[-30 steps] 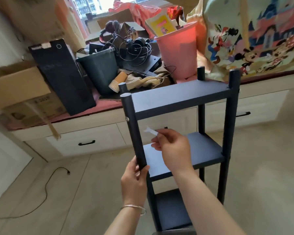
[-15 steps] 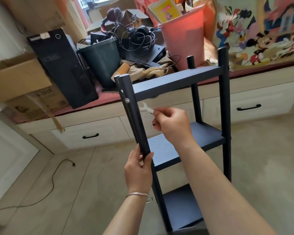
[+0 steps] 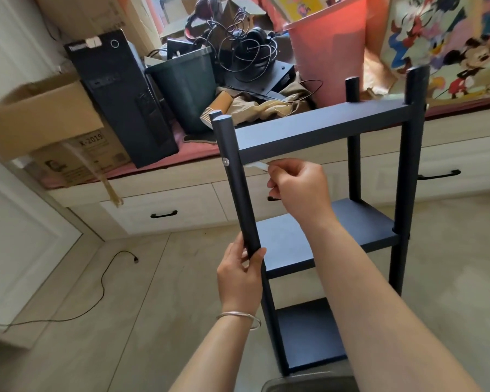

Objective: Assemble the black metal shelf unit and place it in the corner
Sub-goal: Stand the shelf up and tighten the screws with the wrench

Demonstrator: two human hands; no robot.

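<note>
While the left hand [image 3: 239, 281] grips its front post, the black shelf unit [image 3: 320, 128] stands upright. Right hand [image 3: 300, 190], at two o'clock from the left, pinches a small wrench [image 3: 257, 165] beside that post.

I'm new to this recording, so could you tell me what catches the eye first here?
The black shelf unit stands centre frame, with the left hand gripping its front post and the right hand pinching a small wrench under the top shelf. Behind, a pink bin tops a cluttered ledge.

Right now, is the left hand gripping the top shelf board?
No, the left hand grips the front post lower down, near the middle shelf, well below the top shelf.
</note>
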